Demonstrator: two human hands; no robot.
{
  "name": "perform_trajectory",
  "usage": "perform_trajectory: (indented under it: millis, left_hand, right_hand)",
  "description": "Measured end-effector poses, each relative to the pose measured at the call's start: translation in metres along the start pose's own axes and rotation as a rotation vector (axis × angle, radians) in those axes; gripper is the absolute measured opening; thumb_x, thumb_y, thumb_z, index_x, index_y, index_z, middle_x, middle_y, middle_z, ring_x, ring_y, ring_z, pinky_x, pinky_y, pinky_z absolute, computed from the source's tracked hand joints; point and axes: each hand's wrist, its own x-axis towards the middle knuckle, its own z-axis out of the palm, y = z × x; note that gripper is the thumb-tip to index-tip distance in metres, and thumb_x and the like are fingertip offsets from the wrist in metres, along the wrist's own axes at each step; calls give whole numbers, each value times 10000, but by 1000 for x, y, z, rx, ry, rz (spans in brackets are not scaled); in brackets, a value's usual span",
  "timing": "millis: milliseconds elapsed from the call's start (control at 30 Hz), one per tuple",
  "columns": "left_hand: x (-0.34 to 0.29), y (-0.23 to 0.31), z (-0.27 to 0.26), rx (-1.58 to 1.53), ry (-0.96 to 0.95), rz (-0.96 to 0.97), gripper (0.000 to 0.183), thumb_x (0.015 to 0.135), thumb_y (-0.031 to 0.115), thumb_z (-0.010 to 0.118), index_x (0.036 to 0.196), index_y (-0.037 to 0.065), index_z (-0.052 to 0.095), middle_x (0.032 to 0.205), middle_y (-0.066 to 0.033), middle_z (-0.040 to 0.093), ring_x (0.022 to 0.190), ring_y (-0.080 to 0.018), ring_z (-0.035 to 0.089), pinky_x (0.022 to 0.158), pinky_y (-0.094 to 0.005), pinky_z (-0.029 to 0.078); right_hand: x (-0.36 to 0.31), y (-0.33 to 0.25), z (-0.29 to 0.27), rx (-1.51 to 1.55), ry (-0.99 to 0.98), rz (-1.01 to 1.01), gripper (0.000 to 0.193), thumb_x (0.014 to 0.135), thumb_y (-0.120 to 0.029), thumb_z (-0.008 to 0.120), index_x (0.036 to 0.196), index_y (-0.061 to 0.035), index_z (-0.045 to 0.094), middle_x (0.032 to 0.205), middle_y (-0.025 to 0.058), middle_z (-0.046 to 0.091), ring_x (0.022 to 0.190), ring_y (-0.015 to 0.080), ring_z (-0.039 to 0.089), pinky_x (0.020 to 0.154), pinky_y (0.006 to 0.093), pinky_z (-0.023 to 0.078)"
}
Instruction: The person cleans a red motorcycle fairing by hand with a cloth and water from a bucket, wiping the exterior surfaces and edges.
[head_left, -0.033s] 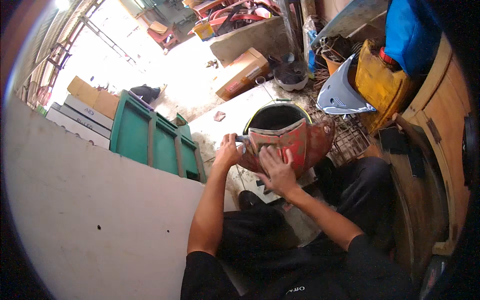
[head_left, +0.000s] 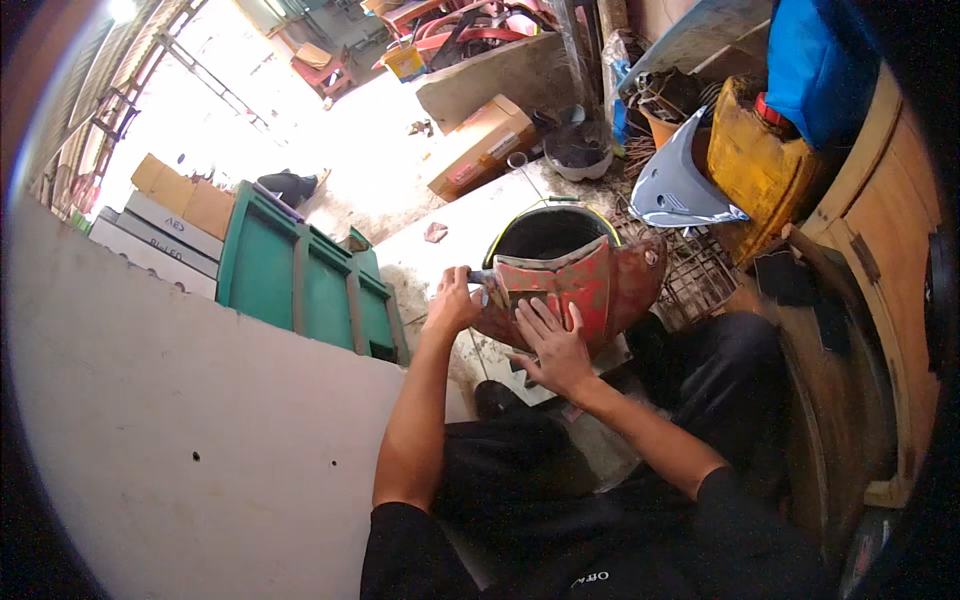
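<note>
A scuffed red motorcycle fairing panel, its paint worn in patches, lies tilted over the near side of a black bucket with a yellow-green rim. My left hand is closed round the panel's left end. Flat on the middle of the panel rests my right hand, fingers stretched and thumb apart. A dark, squarish patch shows by its fingertips; whether this is a thin sheet or bare surface, I cannot tell.
At right stand a grey fairing piece, a yellow jerrycan and wooden furniture. A wire rack lies beside the bucket. Beyond it are a cardboard box and a cut basin. A white wall and green frame border the left.
My right hand has slid slightly toward me over the panel, and its fingers are less blurred. My left hand keeps its hold on the panel's end.
</note>
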Motion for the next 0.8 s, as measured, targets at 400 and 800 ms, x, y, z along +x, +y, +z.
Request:
perform_trajectory:
  millis: [400, 800]
  left_hand:
    - [-5, 8, 0, 92, -55, -54, 554, 856, 259, 576, 1328, 51, 372, 1342, -230, 386, 1187, -432, 474, 966, -514, 418]
    - [-3, 2, 5, 92, -24, -16, 574, 845, 252, 581, 1331, 42, 359, 1346, -246, 382, 1164, -453, 486, 967, -501, 428]
  right_hand:
    - [-1, 46, -18, 8, 162, 287, 625, 947, -434, 466, 1452, -89, 335, 1526, 117, 292, 1399, 289, 291, 1076, 649, 72]
    - [-107, 43, 6, 8, -80, 28, 732, 889, -463, 530, 1471, -86, 297, 1557, 70, 236, 1430, 251, 228, 1103, 628, 35]
